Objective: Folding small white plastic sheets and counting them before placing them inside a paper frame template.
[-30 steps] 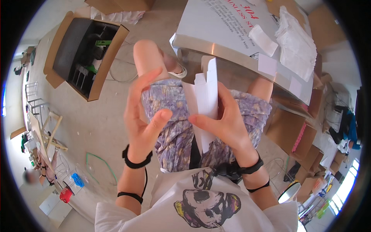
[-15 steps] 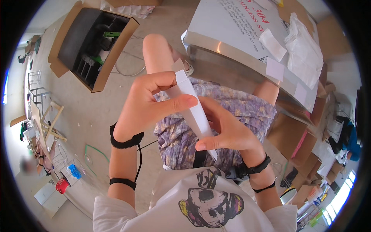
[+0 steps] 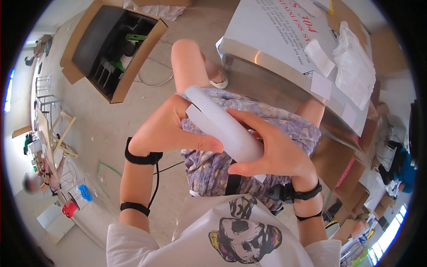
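Note:
A white thin-card carton (image 3: 224, 127) with narrow end flaps is held slantwise between my hands, over my lap. Its broad face is bowed toward me. My left hand (image 3: 167, 127) grips the upper left end, the thumb lying along the near side and the fingers hidden behind the card. Around the lower right end curls my right hand (image 3: 284, 153), thumb on the near side and fingers on the far side. A small white corner shows below the right thumb.
A steel-edged table (image 3: 267, 69) under printed white film stands at the front right, with white paper pieces and a crumpled white sheet (image 3: 353, 66) on it. An open cardboard box (image 3: 138, 62) with black and green items lies front left. More cardboard boxes (image 3: 331, 162) are at right.
The carton has turned from edge-on to show its broad face, which now bows outward. My left hand has lowered slightly, and my right hand has shifted a little right.

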Available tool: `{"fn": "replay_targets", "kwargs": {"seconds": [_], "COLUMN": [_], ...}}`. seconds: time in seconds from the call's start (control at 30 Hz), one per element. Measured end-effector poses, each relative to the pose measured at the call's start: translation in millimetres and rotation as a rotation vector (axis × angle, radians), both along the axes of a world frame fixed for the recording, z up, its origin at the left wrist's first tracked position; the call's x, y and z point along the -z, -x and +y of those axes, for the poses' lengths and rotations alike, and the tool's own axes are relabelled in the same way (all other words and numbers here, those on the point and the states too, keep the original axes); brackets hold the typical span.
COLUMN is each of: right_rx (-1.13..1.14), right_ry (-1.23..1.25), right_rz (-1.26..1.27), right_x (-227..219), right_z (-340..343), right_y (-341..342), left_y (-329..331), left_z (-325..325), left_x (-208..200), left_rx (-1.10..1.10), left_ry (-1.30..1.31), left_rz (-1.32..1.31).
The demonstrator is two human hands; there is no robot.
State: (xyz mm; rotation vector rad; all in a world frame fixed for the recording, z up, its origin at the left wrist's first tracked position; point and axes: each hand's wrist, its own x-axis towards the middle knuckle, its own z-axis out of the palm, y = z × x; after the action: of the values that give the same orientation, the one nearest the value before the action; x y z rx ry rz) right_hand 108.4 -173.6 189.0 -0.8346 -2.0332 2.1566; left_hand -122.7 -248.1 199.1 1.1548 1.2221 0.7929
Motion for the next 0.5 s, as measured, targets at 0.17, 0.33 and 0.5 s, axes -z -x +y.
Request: {"fn": "replay_targets", "kwargs": {"seconds": [0.17, 0.33, 0.5], "right_rx": [0.038, 0.024, -0.061], "right_ry": [0.003, -0.101, -0.067], "right_rz": [0.009, 0.027, 0.040], "right_x": [-4.9, -5.6, 6.8], "right_z": [2.0, 4.9, 4.9], "right_y": [3.2, 3.0, 1.6], "left_y": [-3.2, -7.9, -11.2], "left_z": [-2.7, -8.8, -8.4], "left_x": [7.7, 11.1, 9.2], "left_rx": [-0.076, -0.151, -0.135], "left_ry": [-0.064, -0.069, -0.080], "left_rz": [-0.068, -0.116, -0.038]}}
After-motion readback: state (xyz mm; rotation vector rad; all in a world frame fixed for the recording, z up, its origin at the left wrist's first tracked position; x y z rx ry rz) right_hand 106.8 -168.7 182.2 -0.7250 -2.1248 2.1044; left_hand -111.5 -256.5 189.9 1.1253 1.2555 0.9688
